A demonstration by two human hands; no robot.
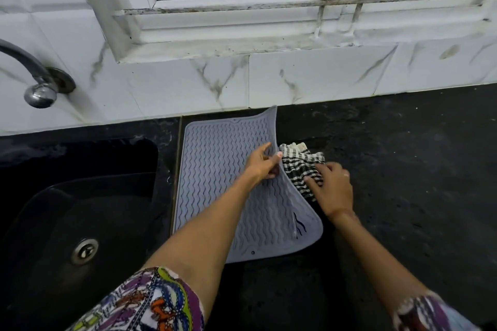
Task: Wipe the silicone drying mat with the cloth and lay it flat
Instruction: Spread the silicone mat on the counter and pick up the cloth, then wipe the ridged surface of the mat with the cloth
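A grey silicone drying mat with wavy ridges lies on the black counter beside the sink. Its right edge is lifted and curled upward. My left hand pinches that raised edge between thumb and fingers. Under and beside the lifted edge sits a black-and-white checked cloth, bunched on the counter. My right hand presses down on the cloth with its fingers gripping the fabric.
A black sink with a metal drain lies left of the mat. A chrome tap projects from the marble-tiled wall. The black counter extends right. A window with white bars runs above.
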